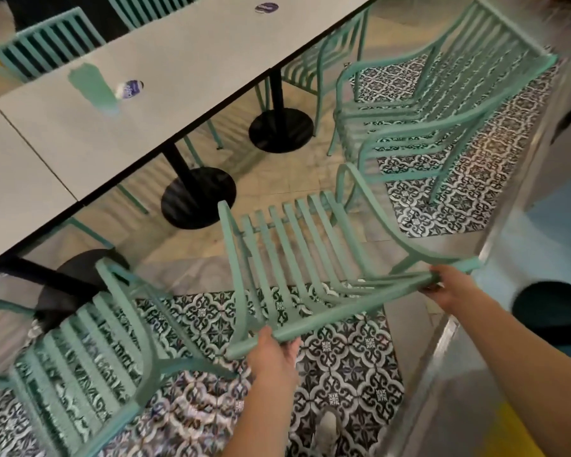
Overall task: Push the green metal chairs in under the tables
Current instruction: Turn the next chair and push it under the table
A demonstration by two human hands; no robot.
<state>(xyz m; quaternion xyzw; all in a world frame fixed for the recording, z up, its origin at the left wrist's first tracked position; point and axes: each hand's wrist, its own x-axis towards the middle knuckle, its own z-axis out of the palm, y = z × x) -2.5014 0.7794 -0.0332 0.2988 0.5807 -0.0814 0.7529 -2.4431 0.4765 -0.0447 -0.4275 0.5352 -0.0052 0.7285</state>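
A green metal slatted chair (297,245) stands in front of me, facing the row of white tables (165,80) and set back from the table edge. My left hand (272,357) grips the left end of its top back rail. My right hand (449,286) grips the right end of the same rail. A second green chair (89,357) stands at lower left, close beside the first. A third green chair (442,103) stands at upper right, also away from the table.
Black round pedestal bases (198,197) (281,128) sit under the tables. More green chairs (43,41) line the far side. Round purple stickers (129,89) lie on the tabletops. A metal counter face (475,357) runs along my right, leaving a narrow patterned-tile aisle (340,367).
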